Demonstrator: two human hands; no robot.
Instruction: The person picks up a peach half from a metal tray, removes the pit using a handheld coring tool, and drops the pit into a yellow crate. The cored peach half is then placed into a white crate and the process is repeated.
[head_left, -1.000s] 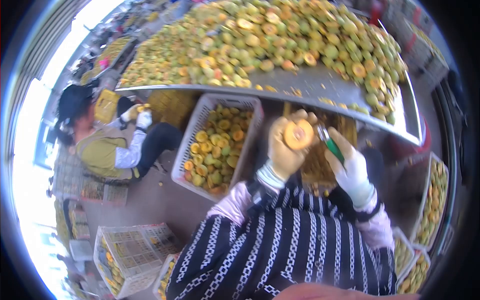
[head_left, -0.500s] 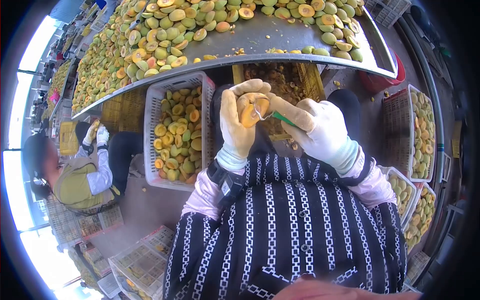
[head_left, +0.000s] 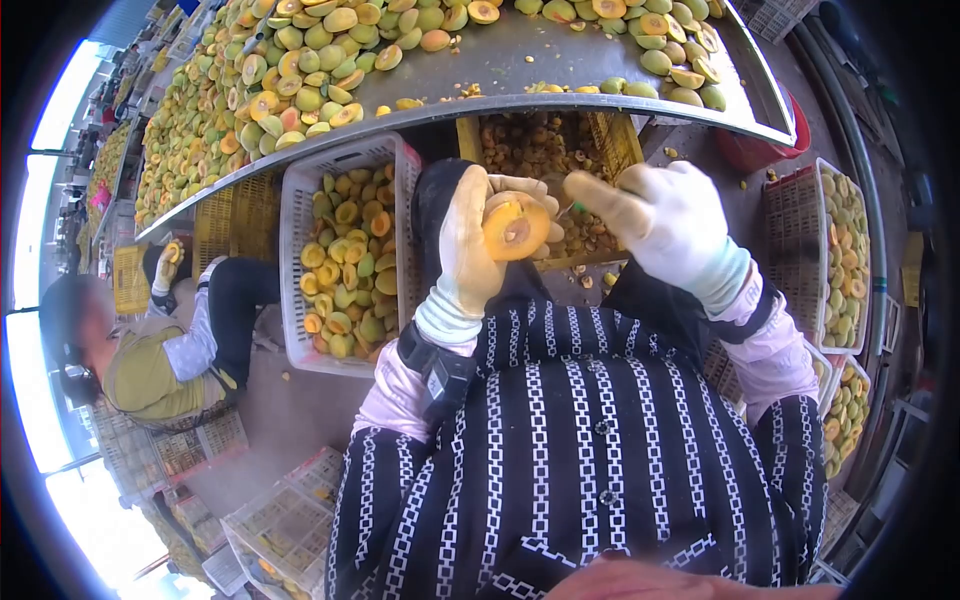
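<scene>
My left hand (head_left: pixel 470 235), in a pale work glove, is closed around a halved yellow peach (head_left: pixel 508 235). The cut orange face is turned up toward me and shows a brownish hollow at its centre. Just to the right, my gloved right hand (head_left: pixel 668 222) is closed on a small pitting tool with a green handle. Only a sliver of the tool shows beyond the fingers; the rest is hidden by the glove. The tool is apart from the peach half. Below both hands is a yellow crate (head_left: pixel 628 150) with pits and scraps in it.
Ahead stands a metal table (head_left: pixel 560 60) heaped with peach halves. A white crate (head_left: pixel 292 250) of halves is left of my knees. More filled crates (head_left: pixel 790 255) and a red tub (head_left: pixel 765 155) are at right. A co-worker (head_left: pixel 150 370) sits at left, holding fruit.
My right hand has drawn back to the right, taking the tool away from the peach half. The peach's cut face now shows more fully. The co-worker's hands have moved apart.
</scene>
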